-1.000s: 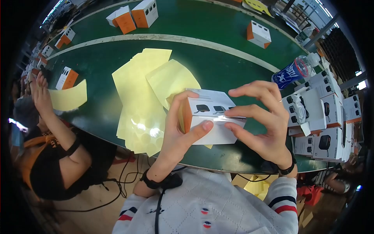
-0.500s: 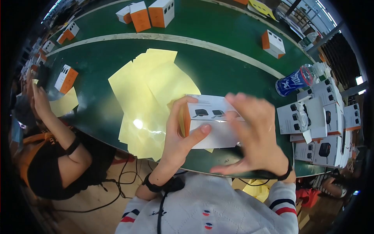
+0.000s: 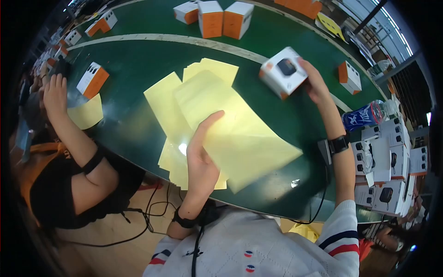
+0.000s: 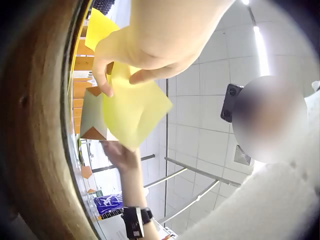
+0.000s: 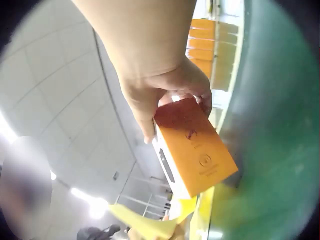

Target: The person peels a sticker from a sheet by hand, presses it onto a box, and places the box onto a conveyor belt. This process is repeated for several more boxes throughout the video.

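Note:
My left hand (image 3: 203, 168) holds a yellow sheet (image 3: 251, 138) above a spread pile of similar yellow sheets (image 3: 161, 94). In the left wrist view, the thumb and fingers pinch that sheet (image 4: 132, 107) near its upper edge. Out over the green table, my right hand (image 3: 316, 83) grips a small white and orange box (image 3: 282, 76) by its right end. The white face with a black device picture shows in the head view. An orange side of the box (image 5: 195, 150) faces the right wrist camera, with the thumb and fingers around its near end.
Opened and closed boxes (image 3: 387, 194) are stacked at the right, beside a blue-labelled bottle (image 3: 364, 115) lying tilted. More boxes (image 3: 237, 21) stand beyond the pale strip (image 3: 184, 39). At left, another person's arm (image 3: 76, 127) reaches near a box (image 3: 92, 79) and a yellow sheet (image 3: 87, 113).
Both hands were at the box in front of me. The right hand has carried it away toward the far right; the left has let go of the box and keeps the yellow sheet.

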The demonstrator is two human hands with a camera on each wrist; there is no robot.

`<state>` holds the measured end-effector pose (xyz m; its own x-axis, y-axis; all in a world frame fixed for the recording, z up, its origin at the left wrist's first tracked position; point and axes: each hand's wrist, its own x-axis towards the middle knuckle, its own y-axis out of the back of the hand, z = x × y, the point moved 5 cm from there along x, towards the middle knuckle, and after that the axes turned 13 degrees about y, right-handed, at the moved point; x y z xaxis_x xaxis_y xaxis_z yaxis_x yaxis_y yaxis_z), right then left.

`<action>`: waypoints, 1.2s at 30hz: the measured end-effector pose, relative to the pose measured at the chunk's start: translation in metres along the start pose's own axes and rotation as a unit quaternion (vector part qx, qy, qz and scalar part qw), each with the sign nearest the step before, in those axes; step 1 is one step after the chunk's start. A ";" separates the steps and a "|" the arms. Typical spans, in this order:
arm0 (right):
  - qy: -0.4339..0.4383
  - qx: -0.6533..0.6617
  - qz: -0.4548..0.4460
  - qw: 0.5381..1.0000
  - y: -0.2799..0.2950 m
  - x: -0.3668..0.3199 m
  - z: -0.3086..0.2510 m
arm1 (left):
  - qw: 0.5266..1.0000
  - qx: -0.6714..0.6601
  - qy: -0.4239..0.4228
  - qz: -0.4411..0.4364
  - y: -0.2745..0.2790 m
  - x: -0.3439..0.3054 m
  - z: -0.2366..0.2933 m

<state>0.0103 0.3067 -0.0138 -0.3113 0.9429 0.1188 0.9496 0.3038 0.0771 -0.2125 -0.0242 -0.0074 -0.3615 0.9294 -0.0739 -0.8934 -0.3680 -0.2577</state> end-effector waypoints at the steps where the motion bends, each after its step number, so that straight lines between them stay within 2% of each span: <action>1: -0.029 0.056 0.061 0.996 0.010 0.014 0.014 | 0.999 0.034 -0.018 -0.010 0.005 -0.001 0.000; 2: 0.031 0.000 0.100 0.994 0.023 0.027 0.020 | 0.999 -0.048 -0.001 -0.018 0.006 -0.003 0.000; 3: 0.092 -0.055 0.139 0.984 0.022 0.029 0.013 | 0.999 -0.029 -0.013 -0.010 0.006 -0.005 0.005; 4: 0.110 -0.173 0.173 0.963 0.022 0.027 0.010 | 1.000 -0.008 -0.023 -0.004 0.006 -0.008 0.012; 5: 0.128 -0.289 0.207 0.926 0.025 0.021 0.005 | 0.999 0.014 -0.033 -0.001 0.006 -0.010 0.016; 6: 0.145 -0.402 0.237 0.873 0.021 0.011 -0.012 | 0.996 -0.060 -0.046 -0.040 0.003 -0.011 0.018; 7: 0.180 -0.326 0.157 0.915 0.004 0.002 -0.026 | 0.986 -0.135 -0.061 -0.077 -0.001 -0.011 0.019; 9: 0.234 -0.160 -0.009 0.959 -0.038 -0.040 -0.063 | 0.978 -0.162 -0.076 -0.103 -0.002 -0.012 0.018; 10: 0.181 -0.095 -0.106 0.973 -0.057 -0.063 -0.078 | 0.986 -0.113 -0.077 -0.094 0.000 -0.010 0.016; 11: 0.124 -0.028 -0.198 0.972 -0.076 -0.090 -0.091 | 0.991 -0.064 -0.077 -0.087 0.000 -0.008 0.014; 12: 0.120 0.002 -0.251 0.961 -0.089 -0.114 -0.103 | 0.992 -0.035 -0.086 -0.084 -0.006 -0.010 0.023; 13: 0.115 0.033 -0.302 0.946 -0.100 -0.138 -0.113 | 0.995 -0.003 -0.090 -0.046 -0.009 -0.011 0.025; 15: 0.106 0.002 -0.277 0.955 -0.106 -0.170 -0.127 | 0.993 0.062 -0.100 0.029 -0.016 -0.014 0.026; 16: 0.095 0.020 -0.251 0.963 -0.105 -0.180 -0.130 | 0.995 0.017 -0.089 0.045 -0.019 -0.014 0.023; 18: 0.157 0.020 -0.209 0.965 -0.096 -0.195 -0.131 | 0.995 -0.054 -0.050 0.061 -0.028 -0.017 0.021; 19: 0.194 0.017 -0.183 0.964 -0.092 -0.200 -0.132 | 0.996 -0.070 -0.029 0.054 -0.031 -0.018 0.020; 23: 0.306 -0.099 -0.203 0.925 -0.087 -0.217 -0.150 | 0.989 -0.144 0.038 0.019 -0.046 -0.026 0.021; 25: 0.351 -0.144 -0.200 0.903 -0.083 -0.224 -0.152 | 0.970 -0.227 0.081 0.017 -0.053 -0.029 0.022; 26: 0.332 -0.123 -0.153 0.923 -0.081 -0.228 -0.153 | 0.960 -0.251 0.122 -0.030 -0.056 -0.031 0.018; 28: 0.362 -0.141 -0.119 0.914 -0.078 -0.233 -0.154 | 0.926 -0.294 0.202 -0.125 -0.061 -0.037 0.012; 31: 0.382 -0.193 -0.115 0.896 -0.072 -0.239 -0.158 | 0.956 -0.177 0.190 -0.134 -0.069 -0.044 0.016; 32: 0.384 -0.215 -0.123 0.890 -0.071 -0.240 -0.160 | 0.961 -0.179 0.176 -0.117 -0.070 -0.044 0.019; 35: 0.489 -0.303 -0.061 0.816 -0.067 -0.244 -0.173 | 0.973 -0.166 0.135 -0.082 -0.071 -0.044 0.027; 36: 0.479 -0.309 -0.061 0.820 -0.063 -0.245 -0.167 | 0.978 -0.148 0.123 -0.078 -0.070 -0.044 0.027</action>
<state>0.0207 0.0340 0.1173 -0.5700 0.2813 0.7720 0.8012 -0.0180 0.5981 -0.1411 -0.0404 0.0401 -0.1187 0.9655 -0.2316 -0.8031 -0.2306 -0.5495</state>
